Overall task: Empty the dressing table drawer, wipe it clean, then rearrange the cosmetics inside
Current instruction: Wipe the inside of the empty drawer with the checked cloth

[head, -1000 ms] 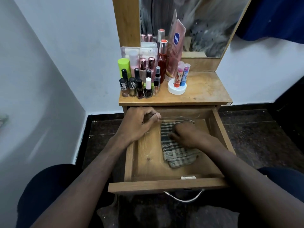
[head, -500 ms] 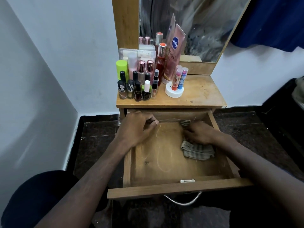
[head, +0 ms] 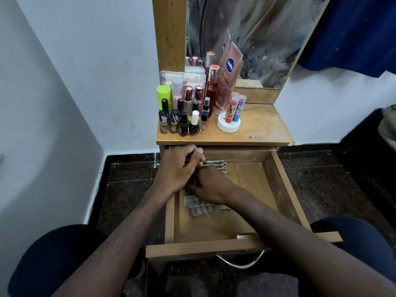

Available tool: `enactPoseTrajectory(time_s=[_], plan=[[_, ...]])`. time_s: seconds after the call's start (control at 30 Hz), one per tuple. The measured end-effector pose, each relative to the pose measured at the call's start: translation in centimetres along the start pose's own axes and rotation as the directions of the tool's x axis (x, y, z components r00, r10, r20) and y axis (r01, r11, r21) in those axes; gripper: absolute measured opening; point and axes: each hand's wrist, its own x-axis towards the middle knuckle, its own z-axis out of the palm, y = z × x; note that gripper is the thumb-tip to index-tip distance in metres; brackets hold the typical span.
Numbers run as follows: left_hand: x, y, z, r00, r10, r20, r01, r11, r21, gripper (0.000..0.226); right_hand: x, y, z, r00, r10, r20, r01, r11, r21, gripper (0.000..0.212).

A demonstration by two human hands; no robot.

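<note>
Head view. The drawer [head: 280, 187] of the dressing table is standing pulled fully out, its wooden floor bare apart from a cloth [head: 200, 205] and a small pale item [head: 246, 235] lying against the inside of the front panel. The metal handle [head: 240, 261] is hanging below the drawer front.

The checked cloth is lying in the left half of the drawer, bunched, with one end showing near the back wall and the other end showing nearer the front. The right hand [head: 211, 186] is resting palm down on the cloth's middle, pressing it onto the drawer floor; its fingers are hidden under the hand and the other wrist, so whether they are clenched on the cloth cannot be told. The left hand [head: 180, 168] is sitting at the drawer's back left corner, just under the edge of the surface [head: 263, 127], with its fingers curled inward and touching the right hand; whether they are grasping anything cannot be told.

The cosmetics are standing on the surface above, outside the drawer. Nail polish bottles [head: 182, 123] are grouped at the front left, with a green-capped bottle [head: 164, 97] and taller pink bottles behind them. A pink Vaseline tube [head: 228, 78] is leaning against the mirror [head: 257, 37]. Two lip balm sticks [head: 234, 108] are standing upright on a round white jar [head: 228, 124].
</note>
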Motion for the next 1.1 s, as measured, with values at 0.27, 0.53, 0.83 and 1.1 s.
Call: enactPoseTrajectory(time_s=[0.27, 0.53, 0.83, 1.1], plan=[[0.2, -0.6, 0.1, 1.0, -0.002, -0.023, 0.002, 1.0, 0.01, 0.03, -4.6, 7.3, -4.0, 0.964, 0.217, 0.152, -0.177, 0.955, -0.238, 0.032], [0.4, -0.1, 0.1, 0.995, -0.05, -0.087, 0.044, 0.997, -0.063, 0.034, -7.4, 6.1, -4.9, 0.779, 0.324, 0.537, -0.187, 0.937, -0.293, 0.021], [0.3, 0.4, 0.3, 0.993, -0.08, -0.089, 0.067, 0.989, -0.134, 0.04, -2.9, -3.6, -0.4, 0.862, 0.175, 0.475, -0.09, 0.976, -0.197, 0.026], [0.7, -0.1, 0.5, 0.998, -0.049, -0.045, 0.05, 0.998, 0.032, 0.043, -2.8, -4.6, 1.5, 0.966, 0.075, 0.249, -0.044, 0.991, -0.128, 0.034]])
